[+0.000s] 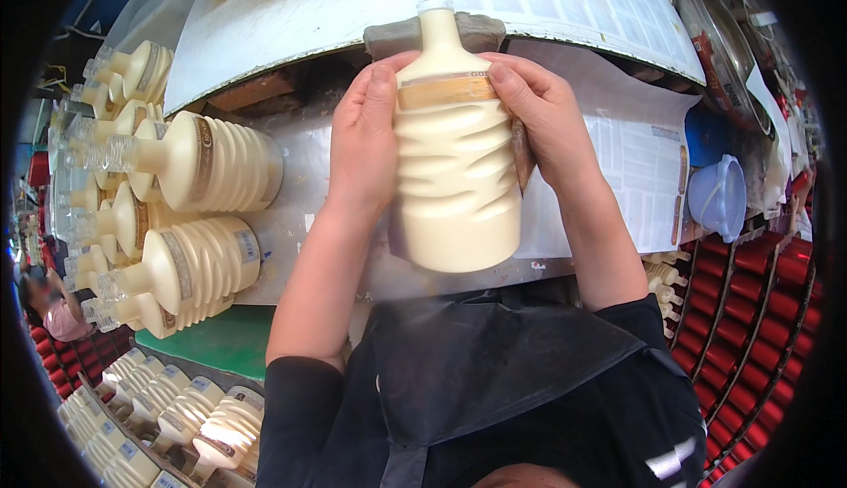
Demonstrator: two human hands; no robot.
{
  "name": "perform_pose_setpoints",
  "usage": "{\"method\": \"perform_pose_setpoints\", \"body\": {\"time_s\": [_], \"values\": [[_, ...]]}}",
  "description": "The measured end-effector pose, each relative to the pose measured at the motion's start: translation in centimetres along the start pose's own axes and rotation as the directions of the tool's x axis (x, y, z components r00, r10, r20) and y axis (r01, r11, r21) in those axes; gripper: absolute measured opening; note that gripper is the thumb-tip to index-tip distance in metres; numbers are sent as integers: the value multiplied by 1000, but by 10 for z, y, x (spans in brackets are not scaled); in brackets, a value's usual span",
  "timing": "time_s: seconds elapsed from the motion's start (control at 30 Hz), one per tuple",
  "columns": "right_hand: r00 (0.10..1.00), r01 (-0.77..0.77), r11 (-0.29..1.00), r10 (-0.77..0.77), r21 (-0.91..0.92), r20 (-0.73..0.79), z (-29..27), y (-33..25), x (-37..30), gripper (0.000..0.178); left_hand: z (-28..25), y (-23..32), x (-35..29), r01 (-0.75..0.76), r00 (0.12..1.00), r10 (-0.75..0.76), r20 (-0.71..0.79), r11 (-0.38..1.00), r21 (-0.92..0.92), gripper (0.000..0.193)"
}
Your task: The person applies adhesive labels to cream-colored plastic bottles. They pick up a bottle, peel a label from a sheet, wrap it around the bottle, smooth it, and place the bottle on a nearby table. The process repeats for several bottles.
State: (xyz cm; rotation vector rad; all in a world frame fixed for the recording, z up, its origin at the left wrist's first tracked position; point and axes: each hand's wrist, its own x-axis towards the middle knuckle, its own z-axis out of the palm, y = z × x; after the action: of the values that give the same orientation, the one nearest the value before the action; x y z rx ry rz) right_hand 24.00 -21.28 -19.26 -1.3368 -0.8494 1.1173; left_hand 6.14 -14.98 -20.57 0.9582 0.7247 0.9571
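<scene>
A cream bottle (454, 175) with a clear glass neck and wavy ridges lies in front of me, its neck pointing away. My left hand (366, 122) grips its left shoulder, thumb on top. On the opposite shoulder, my right hand (538, 108) presses with its thumb at the end of a gold label band (441, 93) that runs across the bottle. Fingers of both hands are partly hidden behind the bottle. Beneath the bottle's neck is a grey padded rest (393, 40).
Several similar bottles (221, 161) lie stacked at the left. Printed label sheets (609, 148) lie on the bench to the right, near a pale blue bucket (717, 197). More bottles (190, 409) fill a rack at lower left. Red racks (750, 311) stand at right; a person (62, 307) is far left.
</scene>
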Motion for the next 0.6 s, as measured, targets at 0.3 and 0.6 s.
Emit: {"method": "perform_pose_setpoints", "body": {"time_s": [0.3,0.6], "values": [[1000,3,1000,-3,-3,1,0,2,-2,49,2,-4,-6,-59,995,51,88,995,81,45],[1000,2,1000,-2,0,-18,1,3,-4,49,-1,-6,-8,68,997,-64,49,994,-88,43]]}}
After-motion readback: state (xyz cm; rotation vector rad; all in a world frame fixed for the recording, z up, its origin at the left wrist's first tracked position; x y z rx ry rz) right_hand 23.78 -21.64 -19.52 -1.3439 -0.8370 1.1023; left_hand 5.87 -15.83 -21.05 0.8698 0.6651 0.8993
